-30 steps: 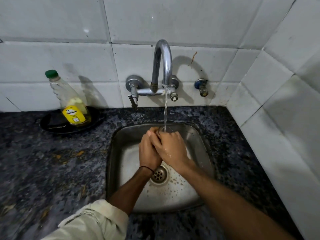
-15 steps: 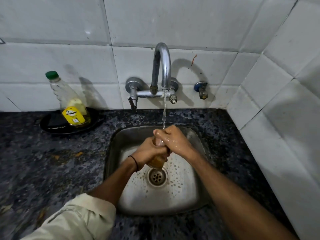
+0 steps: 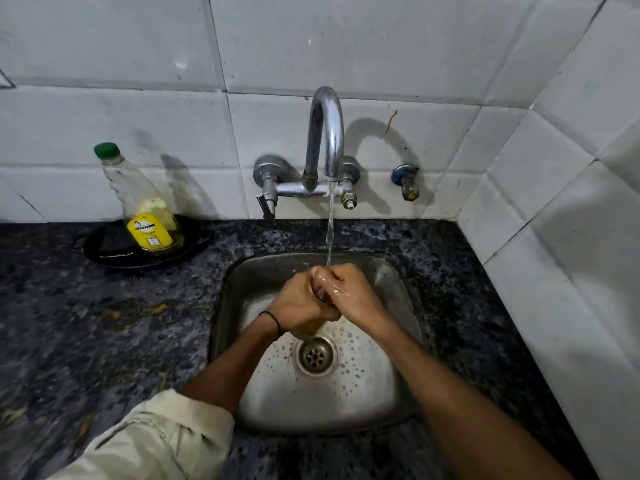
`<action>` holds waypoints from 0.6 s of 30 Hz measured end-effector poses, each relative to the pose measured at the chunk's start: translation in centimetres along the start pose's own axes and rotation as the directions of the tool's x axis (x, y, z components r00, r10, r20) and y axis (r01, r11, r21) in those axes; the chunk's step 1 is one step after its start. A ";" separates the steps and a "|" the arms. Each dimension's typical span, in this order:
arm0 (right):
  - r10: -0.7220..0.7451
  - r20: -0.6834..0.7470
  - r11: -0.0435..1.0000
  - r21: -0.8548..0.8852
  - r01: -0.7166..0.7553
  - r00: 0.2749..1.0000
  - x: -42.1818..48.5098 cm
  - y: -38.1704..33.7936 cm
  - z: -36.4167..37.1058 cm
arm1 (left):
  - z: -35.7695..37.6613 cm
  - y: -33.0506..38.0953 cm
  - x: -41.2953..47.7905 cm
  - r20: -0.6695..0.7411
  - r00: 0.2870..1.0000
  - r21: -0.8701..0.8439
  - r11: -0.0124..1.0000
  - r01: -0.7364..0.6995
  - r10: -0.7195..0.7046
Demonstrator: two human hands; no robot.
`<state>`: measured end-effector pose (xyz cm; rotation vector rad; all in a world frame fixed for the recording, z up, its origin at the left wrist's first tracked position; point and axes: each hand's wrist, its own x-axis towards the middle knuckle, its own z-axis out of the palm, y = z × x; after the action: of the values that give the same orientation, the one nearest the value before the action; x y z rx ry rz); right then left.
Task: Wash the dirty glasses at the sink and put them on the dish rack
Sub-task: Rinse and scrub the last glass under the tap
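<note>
Together over the sink (image 3: 398,393): left hand (image 3: 298,303) gripping a yellowish glass (image 3: 308,330), right hand (image 3: 349,296) curled round its top, under the stream (image 3: 330,230) from the tap (image 3: 327,133).

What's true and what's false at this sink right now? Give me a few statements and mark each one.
1. Water falls from the tap onto the hands. True.
2. The left hand and the right hand both grip the glass over the sink. True.
3. The bottle has a red cap. False: its cap is green.
4. The bottle stands to the right of the sink. False: it stands to the left, on a black dish.
5. The left wrist wears a thin dark band. True.
</note>
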<state>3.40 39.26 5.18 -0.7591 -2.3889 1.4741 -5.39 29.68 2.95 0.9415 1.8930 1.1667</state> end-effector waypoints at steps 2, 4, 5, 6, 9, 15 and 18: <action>0.294 -0.060 0.945 0.166 -0.281 0.954 0.0 -0.5 0.9 | 0.4 1.3 0.2 -0.052 0.997 0.432 0.899 0.075 -0.058; 0.551 0.062 0.778 0.322 -0.539 0.832 0.1 -0.7 1.7 | 0.9 2.2 0.2 -0.056 0.993 0.784 0.611 0.110 -0.106; 0.622 0.131 0.688 0.379 -0.619 0.772 0.2 -0.5 1.9 | 1.1 2.4 0.1 -0.036 0.992 0.850 0.518 0.093 -0.120; 0.667 0.187 0.604 0.430 -0.671 0.721 0.4 0.0 2.2 | 1.4 2.3 0.2 -0.014 0.991 0.880 0.470 0.076 -0.134; 0.695 0.361 0.443 0.466 -0.766 0.622 0.4 1.3 2.6 | 1.8 2.0 0.0 0.015 0.993 0.922 0.386 0.032 -0.118; 0.563 0.164 0.800 0.137 -0.584 0.810 1.2 3.0 3.1 | -0.1 -0.8 -0.1 0.193 0.944 0.599 0.794 0.103 -0.268; 0.270 0.111 0.951 -0.184 -0.247 0.956 1.4 2.4 2.2 | -1.0 -3.3 -1.1 0.289 0.938 -0.022 0.979 0.205 -0.190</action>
<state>2.00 39.16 1.92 -1.0822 -2.6251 1.4717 -6.36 27.27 0.46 0.8210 1.6725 0.9038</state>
